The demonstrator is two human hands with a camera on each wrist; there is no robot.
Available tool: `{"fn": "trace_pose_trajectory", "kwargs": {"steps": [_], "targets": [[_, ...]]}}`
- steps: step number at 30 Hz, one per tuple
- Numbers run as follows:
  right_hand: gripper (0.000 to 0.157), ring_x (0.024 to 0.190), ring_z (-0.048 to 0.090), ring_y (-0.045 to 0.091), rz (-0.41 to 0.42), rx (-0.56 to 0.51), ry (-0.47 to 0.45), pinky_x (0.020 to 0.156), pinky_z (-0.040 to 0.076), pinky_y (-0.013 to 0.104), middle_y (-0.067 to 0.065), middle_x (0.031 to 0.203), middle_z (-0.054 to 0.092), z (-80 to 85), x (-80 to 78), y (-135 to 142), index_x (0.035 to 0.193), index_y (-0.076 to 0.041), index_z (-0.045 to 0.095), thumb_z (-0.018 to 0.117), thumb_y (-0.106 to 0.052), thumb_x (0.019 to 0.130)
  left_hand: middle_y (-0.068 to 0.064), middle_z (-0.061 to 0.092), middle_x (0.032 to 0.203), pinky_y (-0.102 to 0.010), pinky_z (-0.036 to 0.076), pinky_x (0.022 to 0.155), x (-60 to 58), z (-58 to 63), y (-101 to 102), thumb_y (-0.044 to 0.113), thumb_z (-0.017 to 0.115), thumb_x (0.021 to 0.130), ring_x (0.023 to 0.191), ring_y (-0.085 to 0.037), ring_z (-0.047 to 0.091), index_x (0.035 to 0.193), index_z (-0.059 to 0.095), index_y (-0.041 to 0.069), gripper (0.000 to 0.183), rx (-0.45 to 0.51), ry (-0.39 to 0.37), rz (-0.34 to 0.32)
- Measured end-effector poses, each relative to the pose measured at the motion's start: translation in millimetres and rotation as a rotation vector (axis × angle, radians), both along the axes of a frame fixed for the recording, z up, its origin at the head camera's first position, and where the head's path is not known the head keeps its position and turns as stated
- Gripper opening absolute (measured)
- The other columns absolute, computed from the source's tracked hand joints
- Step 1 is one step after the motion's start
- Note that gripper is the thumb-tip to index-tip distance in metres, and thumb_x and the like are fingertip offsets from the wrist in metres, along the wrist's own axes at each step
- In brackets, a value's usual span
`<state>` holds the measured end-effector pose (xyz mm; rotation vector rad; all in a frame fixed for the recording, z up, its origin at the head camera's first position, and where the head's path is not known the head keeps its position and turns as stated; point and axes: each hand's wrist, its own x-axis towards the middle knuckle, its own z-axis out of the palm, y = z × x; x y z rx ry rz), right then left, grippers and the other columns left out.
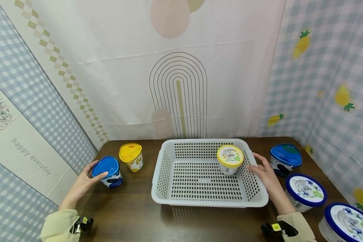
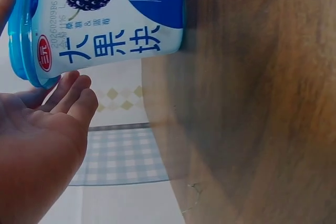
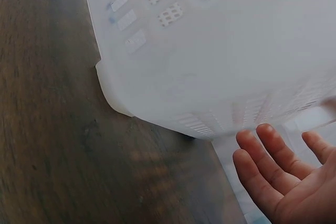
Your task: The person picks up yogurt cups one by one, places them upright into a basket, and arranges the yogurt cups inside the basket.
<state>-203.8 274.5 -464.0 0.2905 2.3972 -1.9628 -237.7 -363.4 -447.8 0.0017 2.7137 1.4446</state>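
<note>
- Nearest, at the table (image 1: 133, 211)'s right edge, a large blue-rimmed tub (image 1: 351, 223) stands outside the basket, with a second blue-rimmed tub (image 1: 306, 192) just beyond it.
- The left hand (image 1: 84, 182) holds the blue-lidded cup (image 1: 108, 169) by its lid, thumb on one side and fingers round the other; the cup stands upright on the table, well apart from the basket, so it is not yet in.
- The right hand (image 1: 264, 173) is loosely opened at the basket's right side, thumb over the rim and fingers outside, lightly holding it; how firmly, I cannot tell.
- The white basket (image 1: 211, 203) sits mid-table, mostly bare inside.
- Within it, near the right wall, one yellow-rimmed tub (image 1: 230, 160) stands upright: the only container inside so far.
- Farther back, a yellow-lidded cup (image 1: 131, 157) to the left and a blue-lidded tub (image 1: 285, 159) to the right are both outside, making five containers not in the basket.
- Behind hangs a patterned curtain (image 1: 230, 84).
</note>
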Motion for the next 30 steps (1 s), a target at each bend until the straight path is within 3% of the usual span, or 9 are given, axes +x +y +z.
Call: {"fn": "trace_pose_trajectory", "kwargs": {"steps": [7, 23, 30], "targets": [[0.082, 0.095, 0.071, 0.025, 0.004, -0.018, 0.019, 0.076, 0.06, 0.04, 0.032, 0.138, 0.049, -0.6, -1.0, 0.4, 0.162, -0.018, 0.012, 0.063, -0.035, 0.1, -0.041, 0.023, 0.154, -0.066, 0.022, 0.113, 4.4, -4.5, 4.3, 0.039, 0.064, 0.098, 0.14, -0.054, 0.027, 0.157, 0.008, -0.007, 0.094, -0.051, -0.008, 0.031], [0.082, 0.096, 0.071, 0.027, 0.001, -0.032, 0.03, 0.076, 0.06, 0.04, 0.032, 0.137, 0.049, -0.6, -1.3, 0.3, 0.162, -0.018, 0.012, 0.063, -0.035, 0.1, -0.037, 0.018, 0.158, -0.06, 0.02, 0.116, 3.3, -17.9, 8.4, 0.025, 0.063, 0.1, 0.143, -0.047, 0.025, 0.158, 0.003, -0.007, 0.089, 0.171, 0.0, 0.06], [0.081, 0.093, 0.071, 0.024, -0.007, -0.013, 0.032, 0.074, 0.06, 0.039, 0.032, 0.135, 0.051, 0.1, -1.4, 0.3, 0.161, -0.017, 0.014, 0.063, -0.035, 0.1, -0.035, 0.023, 0.157, -0.06, 0.018, 0.117, 4.2, -20.4, 10.0, 0.031, 0.064, 0.099, 0.143, -0.045, 0.026, 0.158, 0.006, -0.007, 0.09, 0.186, -0.009, 0.088]]}}
